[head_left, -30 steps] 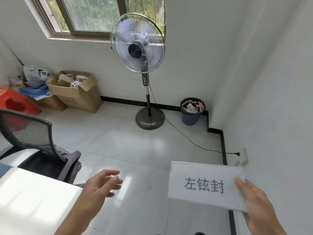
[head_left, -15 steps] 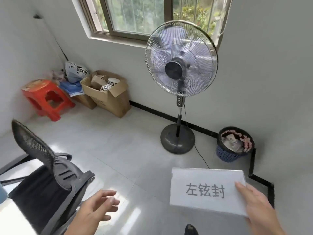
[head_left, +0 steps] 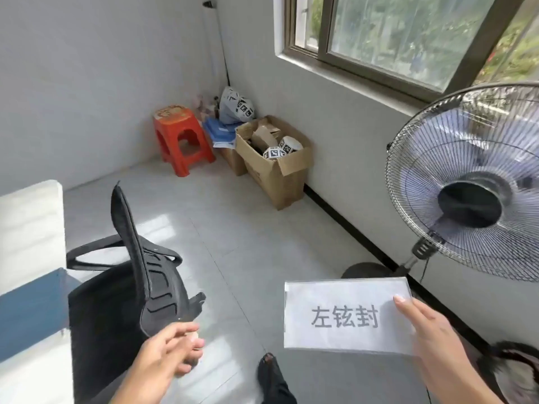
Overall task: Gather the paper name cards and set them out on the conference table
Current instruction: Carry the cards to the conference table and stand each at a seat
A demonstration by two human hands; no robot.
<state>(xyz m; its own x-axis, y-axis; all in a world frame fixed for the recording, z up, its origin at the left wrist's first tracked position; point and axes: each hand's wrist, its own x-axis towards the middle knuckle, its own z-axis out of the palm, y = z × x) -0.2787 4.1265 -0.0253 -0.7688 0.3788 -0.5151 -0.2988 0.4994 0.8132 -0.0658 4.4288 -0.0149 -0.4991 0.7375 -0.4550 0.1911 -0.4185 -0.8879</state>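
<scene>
A white paper name card [head_left: 347, 316] with three grey printed characters is held up in front of me at the lower right. My right hand [head_left: 434, 336] grips its right edge, thumb on the front face. My left hand [head_left: 169, 354] hovers at the lower middle, holding nothing, fingers loosely curled and apart, just beside the back of a black mesh office chair [head_left: 140, 275]. The white conference table [head_left: 29, 228] shows at the left edge, with a blue patch on it.
A standing fan [head_left: 472, 182] is close on the right, its base near the wall. A cardboard box [head_left: 274, 161], a red plastic stool [head_left: 180, 138] and bags sit in the far corner. A dark bin [head_left: 513, 365] is at the lower right. My shoe [head_left: 269, 371] stands on grey floor tiles.
The view has swung left: the fan moved from centre to the right edge, the chair and table came closer. The card stays in my right hand; my left hand is nearer the chair back.
</scene>
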